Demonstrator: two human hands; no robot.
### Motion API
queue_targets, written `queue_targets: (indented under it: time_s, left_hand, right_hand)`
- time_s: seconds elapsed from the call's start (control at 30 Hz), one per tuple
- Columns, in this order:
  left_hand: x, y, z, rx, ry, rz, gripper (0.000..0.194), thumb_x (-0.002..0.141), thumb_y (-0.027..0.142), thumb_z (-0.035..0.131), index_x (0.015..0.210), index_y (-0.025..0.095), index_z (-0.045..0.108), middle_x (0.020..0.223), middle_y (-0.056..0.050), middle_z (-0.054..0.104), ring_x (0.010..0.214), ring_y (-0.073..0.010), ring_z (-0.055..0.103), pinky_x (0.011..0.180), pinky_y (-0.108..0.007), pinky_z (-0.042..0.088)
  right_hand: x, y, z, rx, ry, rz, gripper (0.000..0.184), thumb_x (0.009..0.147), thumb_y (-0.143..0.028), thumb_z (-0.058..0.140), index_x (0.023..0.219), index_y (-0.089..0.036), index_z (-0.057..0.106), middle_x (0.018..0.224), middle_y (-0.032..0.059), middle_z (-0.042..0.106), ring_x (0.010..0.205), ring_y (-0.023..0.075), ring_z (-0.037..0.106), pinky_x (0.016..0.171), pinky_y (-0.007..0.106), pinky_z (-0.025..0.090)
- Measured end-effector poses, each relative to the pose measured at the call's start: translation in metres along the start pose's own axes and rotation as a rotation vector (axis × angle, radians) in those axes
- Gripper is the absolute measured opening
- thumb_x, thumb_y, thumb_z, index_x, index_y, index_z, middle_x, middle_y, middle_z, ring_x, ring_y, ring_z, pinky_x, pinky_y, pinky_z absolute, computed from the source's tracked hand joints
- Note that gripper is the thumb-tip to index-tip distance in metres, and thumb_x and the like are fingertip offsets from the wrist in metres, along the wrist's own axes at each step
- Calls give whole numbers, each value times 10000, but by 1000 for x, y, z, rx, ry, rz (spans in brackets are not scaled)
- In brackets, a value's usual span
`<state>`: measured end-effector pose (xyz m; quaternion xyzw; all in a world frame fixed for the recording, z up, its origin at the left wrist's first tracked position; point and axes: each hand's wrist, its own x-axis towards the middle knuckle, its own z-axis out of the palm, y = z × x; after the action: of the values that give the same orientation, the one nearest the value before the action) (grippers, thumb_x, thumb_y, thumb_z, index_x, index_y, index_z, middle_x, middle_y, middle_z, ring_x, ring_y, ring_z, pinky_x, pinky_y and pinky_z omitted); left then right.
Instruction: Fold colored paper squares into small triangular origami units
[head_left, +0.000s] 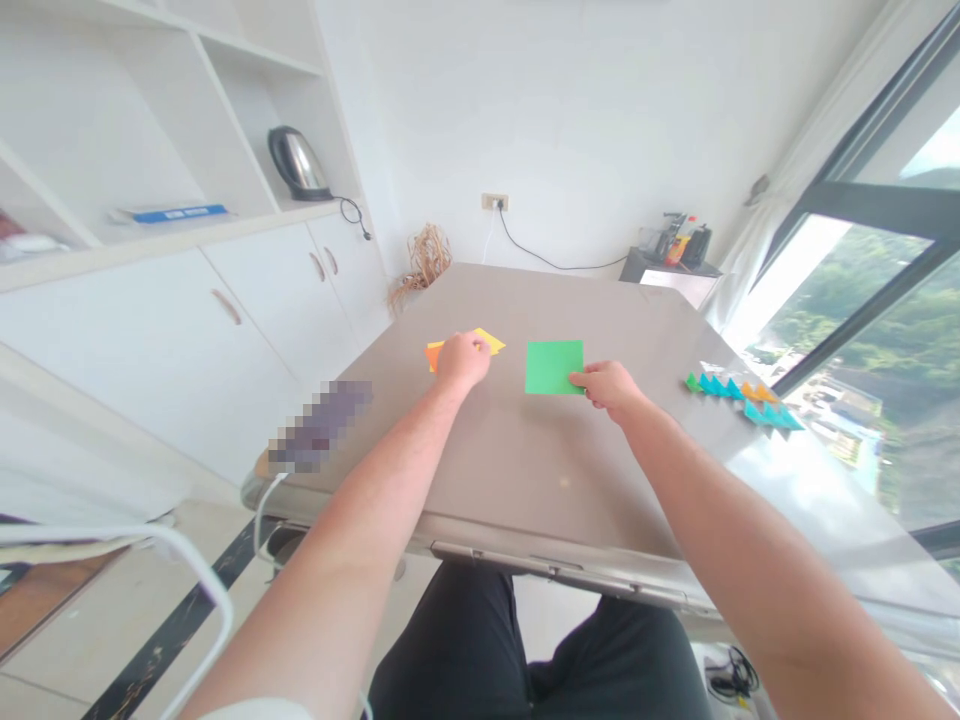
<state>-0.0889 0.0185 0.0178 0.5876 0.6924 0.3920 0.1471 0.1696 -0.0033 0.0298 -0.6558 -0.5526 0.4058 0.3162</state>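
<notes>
My right hand (609, 388) pinches a square sheet of green paper (553, 366) by its lower right corner, with the thumb on top. The sheet is flat and faces me over the middle of the table. Left of it, my left hand (465, 360) is closed at a small pile of paper, its fingers curled at a yellow sheet (491, 341). Some orange paper (433, 354) sticks out on the hand's other side. My hand hides the middle of the pile and the fingertips.
Several folded paper pieces in blue, green and orange (724, 387) stand in rows at the right of the grey table (517, 480). A blurred-out dark object (322, 425) with a white cable lies at the left edge. A kettle (298, 165) stands on the shelf.
</notes>
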Motion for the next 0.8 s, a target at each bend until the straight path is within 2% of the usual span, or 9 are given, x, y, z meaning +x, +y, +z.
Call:
queue_targets:
  time_s: [0.03, 0.1, 0.2, 0.27, 0.33, 0.43, 0.53, 0.7, 0.8]
  left_hand:
    - [-4, 13, 7, -129, -110, -51, 252, 884, 376, 605, 876, 167, 744, 999, -155, 726, 989, -306, 667, 938, -423, 477]
    - [-11, 37, 23, -225, -206, -77, 341, 897, 491, 589, 813, 183, 709, 889, -113, 733, 816, -246, 690, 804, -375, 521]
    - [-21, 55, 48, -687, -484, -228, 393, 848, 576, 650, 840, 185, 681, 853, -90, 728, 734, -206, 681, 725, -349, 535]
    - [-28, 56, 61, -861, -472, -209, 298, 798, 477, 741, 830, 190, 665, 822, -53, 711, 730, -179, 668, 728, -325, 534]
    - [-33, 53, 70, -901, -419, -182, 208, 767, 365, 765, 799, 195, 649, 764, -15, 673, 689, -153, 638, 692, -299, 520]
    - [-36, 45, 78, -829, -341, -135, 162, 762, 290, 731, 708, 194, 613, 647, 20, 584, 590, -125, 564, 603, -270, 472]
    - [-36, 41, 81, -772, -292, -116, 187, 752, 296, 740, 683, 198, 597, 628, 25, 571, 603, -133, 575, 614, -274, 471]
    - [-36, 42, 80, -854, -363, -141, 144, 694, 267, 747, 768, 193, 648, 715, -8, 662, 666, -174, 641, 647, -316, 512]
    - [-40, 46, 77, -907, -425, -132, 223, 653, 248, 756, 853, 178, 690, 792, -39, 713, 731, -198, 674, 717, -354, 542]
  right_hand:
    - [-2, 4, -5, 33, -12, -17, 313, 712, -236, 713, 567, -220, 436, 455, -56, 360, 434, 77, 287, 444, 273, 202]
    - [-3, 11, -14, 94, -3, -27, 306, 692, -249, 741, 573, -214, 461, 448, -60, 357, 437, 75, 284, 440, 270, 199]
    - [-2, 23, -21, 206, -10, -47, 325, 657, -283, 782, 585, -213, 472, 459, -67, 344, 447, 74, 279, 440, 266, 209]
    - [-2, 31, -21, 278, -16, -73, 362, 646, -298, 786, 576, -218, 439, 471, -71, 335, 454, 71, 284, 447, 261, 212]
    - [-2, 39, -20, 295, -30, -88, 344, 659, -313, 768, 578, -214, 449, 475, -73, 335, 455, 68, 283, 455, 258, 204]
    - [-3, 46, -15, 225, -50, -98, 291, 678, -326, 741, 591, -204, 492, 464, -70, 352, 449, 68, 282, 463, 260, 198]
    - [-3, 46, -13, 226, -69, -122, 283, 693, -343, 722, 596, -202, 497, 470, -65, 377, 455, 70, 293, 469, 260, 204]
    - [-3, 44, -13, 194, -53, -136, 262, 700, -352, 715, 610, -200, 520, 464, -68, 372, 461, 77, 310, 467, 257, 210]
    - [-3, 45, -13, 199, -57, -153, 253, 709, -341, 707, 611, -202, 520, 468, -64, 377, 460, 79, 313, 460, 257, 219]
